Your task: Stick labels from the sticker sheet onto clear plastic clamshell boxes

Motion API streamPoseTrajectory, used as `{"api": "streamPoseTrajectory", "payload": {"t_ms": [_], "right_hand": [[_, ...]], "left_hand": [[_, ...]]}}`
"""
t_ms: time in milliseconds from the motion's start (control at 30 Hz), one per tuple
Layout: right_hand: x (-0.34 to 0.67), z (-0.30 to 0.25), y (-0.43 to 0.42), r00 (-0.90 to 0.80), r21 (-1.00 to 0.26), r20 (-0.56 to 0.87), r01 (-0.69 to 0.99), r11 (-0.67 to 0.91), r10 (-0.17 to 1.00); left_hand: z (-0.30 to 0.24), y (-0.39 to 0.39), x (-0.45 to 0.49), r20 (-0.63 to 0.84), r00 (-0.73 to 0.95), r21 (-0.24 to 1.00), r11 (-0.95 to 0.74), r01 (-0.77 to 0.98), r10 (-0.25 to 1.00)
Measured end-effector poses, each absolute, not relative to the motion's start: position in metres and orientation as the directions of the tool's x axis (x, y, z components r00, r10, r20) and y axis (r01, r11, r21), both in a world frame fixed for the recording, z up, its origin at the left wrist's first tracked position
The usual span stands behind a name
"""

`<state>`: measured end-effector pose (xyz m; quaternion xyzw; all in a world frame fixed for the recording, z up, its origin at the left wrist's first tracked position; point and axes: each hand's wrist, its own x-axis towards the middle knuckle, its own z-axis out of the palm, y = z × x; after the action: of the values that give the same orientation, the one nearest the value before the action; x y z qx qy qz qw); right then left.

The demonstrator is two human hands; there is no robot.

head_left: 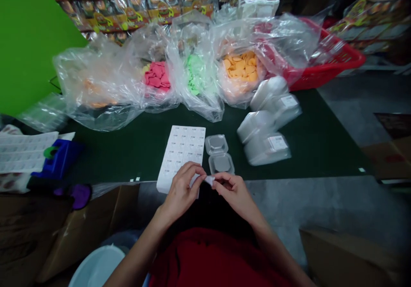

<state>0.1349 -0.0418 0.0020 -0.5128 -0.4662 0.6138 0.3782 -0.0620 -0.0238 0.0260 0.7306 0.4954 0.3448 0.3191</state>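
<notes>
My left hand (184, 186) and my right hand (236, 195) meet at the table's front edge, fingertips pinched on a small white label (209, 180) between them. Beneath and beyond my left hand lies a stack of printed label sheets (184, 147), overhanging the edge a little. A clear plastic clamshell box (221, 162) lies unfolded just beyond my right hand, lid and base both upward. To its right are nested stacks of clear clamshell boxes (263, 150), with a white label visible on the near ones.
Along the back of the dark green table (308, 150) stand plastic bags of pink pieces (157, 77), green pieces (193, 75) and orange pieces (241, 66). A red basket (324, 70) sits behind right. At left is a blue tape dispenser (61, 158); below, a pale bucket (98, 265).
</notes>
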Motion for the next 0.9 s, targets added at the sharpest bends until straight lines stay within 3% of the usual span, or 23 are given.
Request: {"api": "streamPoseTrajectory", "payload": {"t_ms": [167,300,700,900], "right_hand": [[0.170,-0.008,-0.037,0.135,-0.964,-0.255,-0.111,-0.241,0.957],[0.197,-0.022,-0.036,0.256,-0.975,-0.217,-0.103,-0.197,0.942],[0.192,-0.030,-0.036,0.265,-0.978,-0.203,-0.090,-0.186,0.943],[0.180,-0.023,-0.031,0.190,-0.991,-0.070,0.100,-0.091,0.979]], "left_hand": [[0.013,-0.005,-0.036,0.180,0.038,0.895,-0.180,0.409,0.983],[-0.002,0.008,-0.015,0.075,-0.023,0.915,-0.060,0.398,0.997],[-0.023,0.022,-0.002,0.048,0.079,0.911,-0.076,0.404,0.996],[-0.025,0.026,-0.003,0.091,0.102,0.888,-0.127,0.442,0.991]]}}
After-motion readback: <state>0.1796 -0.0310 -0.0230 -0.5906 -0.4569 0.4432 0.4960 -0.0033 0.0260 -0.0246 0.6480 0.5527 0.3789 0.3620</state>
